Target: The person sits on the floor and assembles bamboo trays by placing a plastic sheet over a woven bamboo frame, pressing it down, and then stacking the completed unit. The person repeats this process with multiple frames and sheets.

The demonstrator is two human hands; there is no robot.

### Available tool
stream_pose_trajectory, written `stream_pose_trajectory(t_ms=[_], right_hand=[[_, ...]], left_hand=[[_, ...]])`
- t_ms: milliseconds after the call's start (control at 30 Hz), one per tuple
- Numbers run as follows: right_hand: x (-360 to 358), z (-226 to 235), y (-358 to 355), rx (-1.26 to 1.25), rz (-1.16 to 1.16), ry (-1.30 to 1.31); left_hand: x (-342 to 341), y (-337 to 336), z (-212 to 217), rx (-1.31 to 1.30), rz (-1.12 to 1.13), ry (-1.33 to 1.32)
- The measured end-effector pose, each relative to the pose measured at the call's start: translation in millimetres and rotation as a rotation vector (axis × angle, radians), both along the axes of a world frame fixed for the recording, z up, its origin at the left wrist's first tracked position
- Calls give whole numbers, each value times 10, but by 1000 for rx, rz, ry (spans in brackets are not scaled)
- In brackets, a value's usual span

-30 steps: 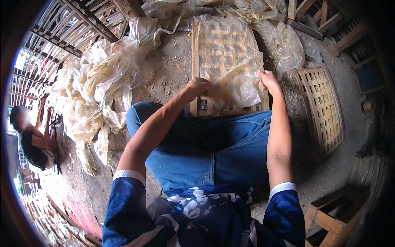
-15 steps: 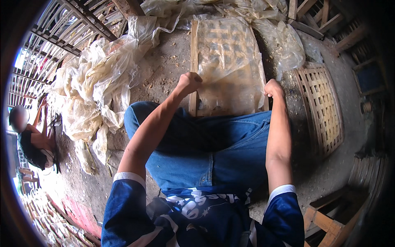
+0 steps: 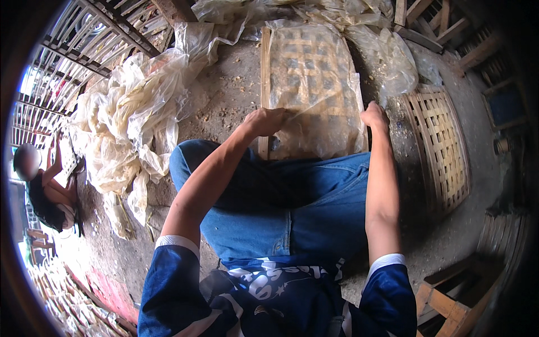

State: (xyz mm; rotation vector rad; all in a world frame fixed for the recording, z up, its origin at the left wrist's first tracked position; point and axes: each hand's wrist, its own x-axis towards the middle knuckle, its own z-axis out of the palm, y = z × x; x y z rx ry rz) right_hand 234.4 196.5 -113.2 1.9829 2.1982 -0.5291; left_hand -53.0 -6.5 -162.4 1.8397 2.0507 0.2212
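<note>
A clear plastic sheet (image 3: 317, 121) lies over a woven bamboo tray (image 3: 306, 62) with a wooden side rail (image 3: 265, 67), right in front of my crossed legs. My left hand (image 3: 266, 121) is closed on the sheet near the tray's left rail, its fingertips reaching in over the sheet. At the right edge my right hand (image 3: 375, 116) is closed, pinching the sheet's border. The sheet is creased between the two hands, and the bamboo lattice shows through it. Some of the fingertips are hidden from view.
Crumpled plastic sheeting (image 3: 120, 118) is heaped on the left, with more plastic (image 3: 382, 56) at the far right. Another woven tray (image 3: 441, 143) leans to my right. A wooden stool (image 3: 443, 303) stands at lower right. Another person (image 3: 45, 191) crouches at far left.
My left hand has moved slightly down and right, in over the sheet. The right hand has shifted a little right. The sheet's near part has gone from blurred to creased.
</note>
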Motion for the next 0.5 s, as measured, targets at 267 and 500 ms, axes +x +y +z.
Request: stream_pose_trajectory(t_ms=[267,500], right_hand=[[-450,-359,-190,226,523,310],[-831,-532,-594,185,894,368]], left_hand=[[154,91,639,13,27,134],[229,170,35,169,-267,333]])
